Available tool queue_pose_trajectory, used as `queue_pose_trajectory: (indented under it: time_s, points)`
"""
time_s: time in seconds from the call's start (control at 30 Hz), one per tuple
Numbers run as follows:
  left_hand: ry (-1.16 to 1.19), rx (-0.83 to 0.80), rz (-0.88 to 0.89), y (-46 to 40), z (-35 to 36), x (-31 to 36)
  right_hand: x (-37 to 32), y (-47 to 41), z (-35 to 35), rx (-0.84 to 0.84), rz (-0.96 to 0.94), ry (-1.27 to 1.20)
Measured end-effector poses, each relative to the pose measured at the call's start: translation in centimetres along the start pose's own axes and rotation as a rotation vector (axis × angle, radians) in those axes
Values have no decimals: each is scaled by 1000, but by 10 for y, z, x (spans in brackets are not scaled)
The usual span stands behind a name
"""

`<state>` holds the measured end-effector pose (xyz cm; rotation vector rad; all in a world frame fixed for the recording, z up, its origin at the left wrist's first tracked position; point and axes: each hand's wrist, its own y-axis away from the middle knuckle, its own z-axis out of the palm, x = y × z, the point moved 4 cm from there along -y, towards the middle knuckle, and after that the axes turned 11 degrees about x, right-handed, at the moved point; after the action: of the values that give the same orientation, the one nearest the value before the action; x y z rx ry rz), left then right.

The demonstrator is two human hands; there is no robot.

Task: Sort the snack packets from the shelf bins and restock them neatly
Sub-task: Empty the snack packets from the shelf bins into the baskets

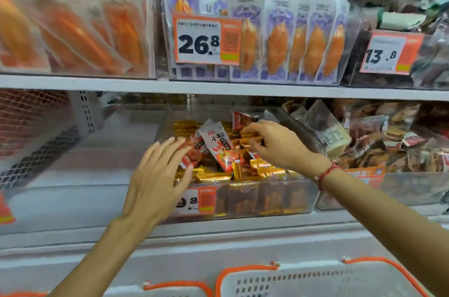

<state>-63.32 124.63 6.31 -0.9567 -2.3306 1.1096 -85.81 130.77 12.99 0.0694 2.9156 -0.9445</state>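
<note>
Head view. Nearest the camera, along the bottom edge, stand white perforated baskets (303, 282) with orange rims. Both bare forearms rise over them toward the lower shelf (218, 228).

A clear plastic bin (286, 199) sits at the front edge of the lower shelf, near its middle. It is filled with gold-wrapped snack packets (264, 168). A price label (196, 200) is fixed to the bin's front wall, partly hidden by the left hand.

Left hand (155, 180): fingers spread wide, palm facing the bin, positioned over the bin's front left corner. The fingertips touch a red-and-white packet (194, 151) lying on top of the gold packets. Whether the hand grips it cannot be told.

Right hand (277, 143): reaches in over the bin's right wall, fingers curled narrow above the gold packets, near the bin's rear right. A second red-and-white packet with printed characters (221, 148) stands tilted between the two hands. A third (243, 118) shows just beyond the right fingertips. Whether the right hand holds anything cannot be told. A red string bracelet (326, 174) circles the right wrist.

To the right, an adjacent bin (413, 190) holds mixed brown packets. To the left, the shelf surface is bare white.

On the upper shelf, a clear bin holds upright orange-and-purple packets (296, 37) behind a label reading 26.8 (206, 40). A label reading 13.8 (391, 52) hangs on the bin at the right.
</note>
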Motion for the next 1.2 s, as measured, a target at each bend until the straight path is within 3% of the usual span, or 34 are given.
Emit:
queue_pose_trajectory:
  time_s: [0.17, 0.23, 0.33, 0.47, 0.57, 0.67, 0.8, 0.93, 1.03, 1.17, 1.2]
  points:
    - [3, 86, -3, 5, 6, -3, 21, -55, 39, -297, 178, 158]
    - [11, 120, 4, 5, 8, -2, 24, -63, 43, -473, 69, 370]
    - [18, 148, 16, 6, 9, -1, 24, -53, 30, -482, 46, 418]
    - [17, 150, 9, 6, 8, -1, 36, -65, 55, -346, 38, 187]
    - [11, 125, 5, 4, 5, 0, 40, -65, 44, -304, 24, 158]
    - [16, 94, -14, 1, 5, 1, 38, -40, 24, -217, -78, 222]
    - [20, 145, -48, 1, 2, 7, 19, 17, -18, 20, -333, 211]
    - [-66, 100, -40, 3, 3, 10, 11, 75, -73, 100, -185, -63]
    - [-107, 58, -27, 3, 2, 13, 8, 122, -79, -40, -149, -71]
    - [-109, 25, -46, -2, -1, 16, 13, 166, -47, -558, -42, -4]
    - [-95, 20, -69, -5, -2, 16, 13, 167, -44, -611, -19, -45]
